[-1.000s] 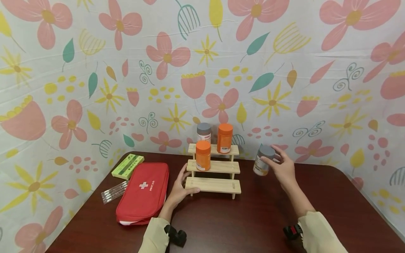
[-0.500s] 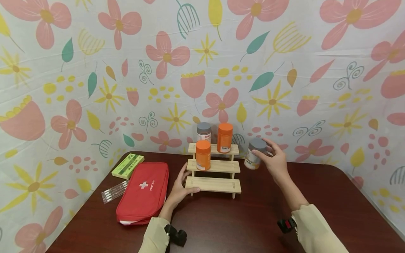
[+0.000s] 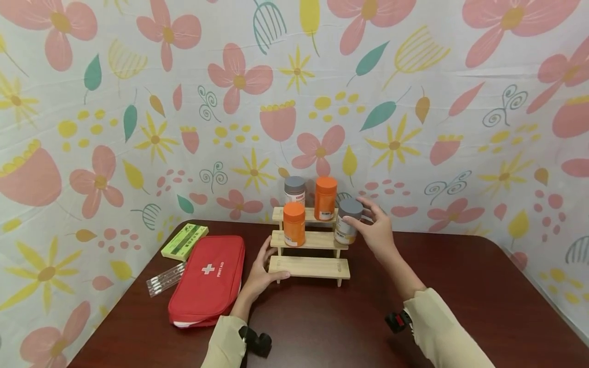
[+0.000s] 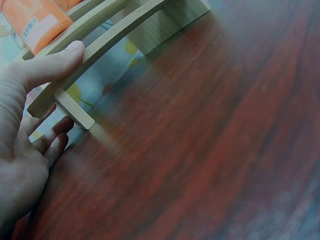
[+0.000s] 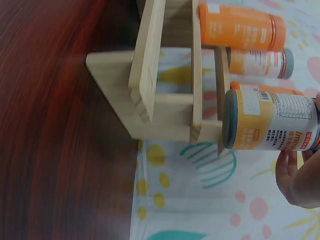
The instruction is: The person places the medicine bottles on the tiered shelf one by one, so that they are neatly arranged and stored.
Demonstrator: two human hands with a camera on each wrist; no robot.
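A three-tier wooden stand [image 3: 309, 267] is on the table, its tiers rising toward the back. My left hand [image 3: 258, 278] holds its left end, thumb [image 4: 62, 62] over the lowest board and the other fingers lower down beside the leg. A grey-capped pill bottle [image 3: 346, 227] is pinched upright in my right hand [image 3: 377, 232], at the right end of the middle tier. Whether its base [image 5: 230, 119] touches the board I cannot tell. An orange bottle [image 3: 294, 225] stands left on that tier. The top tier bears another grey-capped bottle [image 3: 294, 189] and a second orange bottle [image 3: 325, 199].
Left of the stand lies a red first aid pouch [image 3: 209, 278]. Beyond it are a green-yellow box [image 3: 185, 242] and a clear packet of cotton swabs [image 3: 165, 280]. A flower-patterned cloth [image 3: 405, 168] hangs behind the dark table [image 3: 340, 327].
My right hand has carried the grey-capped pill bottle leftward, from beside the stand to the right end of the middle tier. My left hand stays on the stand.
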